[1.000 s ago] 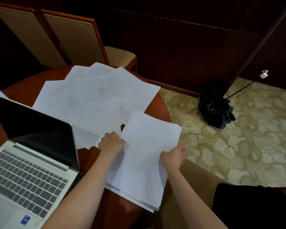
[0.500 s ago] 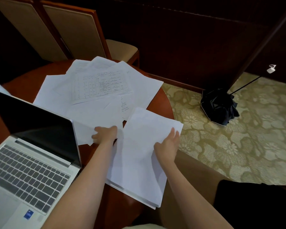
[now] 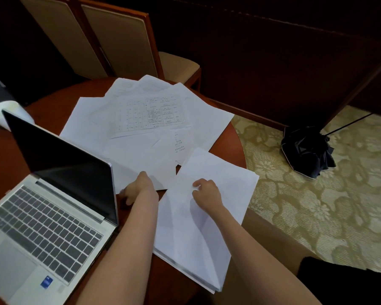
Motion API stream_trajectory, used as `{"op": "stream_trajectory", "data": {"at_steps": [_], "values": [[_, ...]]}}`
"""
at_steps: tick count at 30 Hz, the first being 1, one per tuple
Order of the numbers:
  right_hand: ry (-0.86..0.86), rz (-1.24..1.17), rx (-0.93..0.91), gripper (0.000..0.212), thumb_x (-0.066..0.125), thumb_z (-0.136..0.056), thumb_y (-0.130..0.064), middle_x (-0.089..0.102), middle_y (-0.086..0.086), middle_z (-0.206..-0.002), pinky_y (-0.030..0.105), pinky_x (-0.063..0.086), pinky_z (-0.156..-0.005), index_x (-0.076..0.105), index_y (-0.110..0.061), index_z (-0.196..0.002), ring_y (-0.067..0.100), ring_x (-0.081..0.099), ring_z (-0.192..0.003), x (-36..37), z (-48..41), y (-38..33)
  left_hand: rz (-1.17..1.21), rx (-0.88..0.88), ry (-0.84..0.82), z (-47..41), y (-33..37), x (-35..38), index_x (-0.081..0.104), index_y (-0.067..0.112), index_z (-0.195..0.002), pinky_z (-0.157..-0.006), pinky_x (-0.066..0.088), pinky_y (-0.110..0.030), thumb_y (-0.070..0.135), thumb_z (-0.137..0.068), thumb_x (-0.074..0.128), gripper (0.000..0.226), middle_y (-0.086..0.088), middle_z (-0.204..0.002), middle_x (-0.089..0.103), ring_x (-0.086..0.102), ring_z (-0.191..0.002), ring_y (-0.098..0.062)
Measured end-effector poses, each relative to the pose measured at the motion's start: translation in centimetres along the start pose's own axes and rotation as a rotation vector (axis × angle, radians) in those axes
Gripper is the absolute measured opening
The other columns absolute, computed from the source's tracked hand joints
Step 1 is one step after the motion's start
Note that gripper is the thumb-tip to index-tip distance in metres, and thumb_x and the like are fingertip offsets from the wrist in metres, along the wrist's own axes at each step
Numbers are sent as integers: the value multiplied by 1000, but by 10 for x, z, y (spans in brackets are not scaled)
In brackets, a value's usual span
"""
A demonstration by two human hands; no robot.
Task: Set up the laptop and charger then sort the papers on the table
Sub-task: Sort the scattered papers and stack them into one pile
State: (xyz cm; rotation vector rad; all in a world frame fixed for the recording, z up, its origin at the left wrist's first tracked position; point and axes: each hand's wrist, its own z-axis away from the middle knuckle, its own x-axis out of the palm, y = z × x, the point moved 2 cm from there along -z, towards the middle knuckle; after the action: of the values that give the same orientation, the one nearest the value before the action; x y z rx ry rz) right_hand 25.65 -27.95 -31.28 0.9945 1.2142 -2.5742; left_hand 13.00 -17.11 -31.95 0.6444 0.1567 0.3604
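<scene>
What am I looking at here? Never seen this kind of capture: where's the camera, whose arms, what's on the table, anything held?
No robot: a person's two bare arms, seen from a camera worn on the head, looking down. On the round wooden table: an open laptop with a dark screen, loose sheets spread out, one a printed grid, and a paper stack at the near edge. The left hand is at the loose sheets' near edge; the right hand rests, fingers curled, on the stack. Whether either pinches a sheet is unclear. A black umbrella lies on the carpet.
</scene>
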Motion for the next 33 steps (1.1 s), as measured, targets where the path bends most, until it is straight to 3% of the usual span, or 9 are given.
{"op": "stream_trajectory", "data": {"at_steps": [5,8,10,15,18,21,25,30,33], "values": [[-81,-56,-10,37,45,-88,-5,57,17,-129,30,40,-98,56,5,-123,30,53,-118,1,-14,-23,182,-13,-43,9,4,-9,50,8,-107,-88,45,-31,10,-86,56,22,-5,-103,58,59,-90,-20],[-147,-202,61,27,44,-84,-1,57,33,-102,35,45,-75,58,16,-100,35,53,-82,4,-20,-34,131,-8,-139,3,7,-7,49,11,-117,-95,40,-31,18,-86,60,33,-3,-107,57,54,-97,-16],[-214,-368,151,11,49,-88,-7,55,17,-88,32,45,-76,56,-1,-92,23,52,-78,4,-22,-40,123,-12,-164,2,11,-5,48,13,-121,-94,41,-32,17,-87,60,36,-1,-104,56,55,-92,-16],[-426,-741,238,48,57,-88,-45,55,12,-124,39,47,-92,47,-14,-124,25,56,-109,2,-27,-49,359,32,-291,14,40,9,52,8,-87,-46,52,-17,3,-90,51,6,-7,-76,53,52,-65,-14],[-499,-1094,241,45,57,-87,-46,55,14,-122,46,49,-90,45,-14,-117,29,58,-106,-3,-30,-61,353,68,-392,29,48,16,54,10,-83,-49,54,-17,1,-90,50,12,-6,-79,55,55,-70,-14],[-390,-1303,181,32,60,-89,-26,61,12,-109,41,53,-82,55,-12,-117,28,61,-97,-3,-37,-74,78,145,-430,39,32,16,57,15,-85,-62,56,-23,-1,-85,54,16,-3,-85,60,59,-76,-15],[-98,-1208,206,38,48,-88,9,56,16,-107,43,50,-78,49,4,-126,30,55,-97,-3,-40,-79,-202,90,-469,39,-1,1,56,16,-93,-69,46,-24,12,-86,57,8,-1,-95,61,63,-95,-19],[27,-1024,192,20,50,-86,9,57,8,-83,38,50,-74,52,-9,-80,22,56,-72,-26,-34,-76,345,-88,-719,34,0,-25,57,19,-107,-100,38,-42,39,-90,47,28,-9,-110,61,57,-107,-23],[21,-1059,104,20,53,-85,8,60,10,-89,32,51,-66,54,-1,-102,26,59,-80,-52,-25,-84,427,-109,-687,26,4,-30,60,16,-108,-99,36,-42,52,-88,46,44,-10,-113,61,54,-110,-27]]}}
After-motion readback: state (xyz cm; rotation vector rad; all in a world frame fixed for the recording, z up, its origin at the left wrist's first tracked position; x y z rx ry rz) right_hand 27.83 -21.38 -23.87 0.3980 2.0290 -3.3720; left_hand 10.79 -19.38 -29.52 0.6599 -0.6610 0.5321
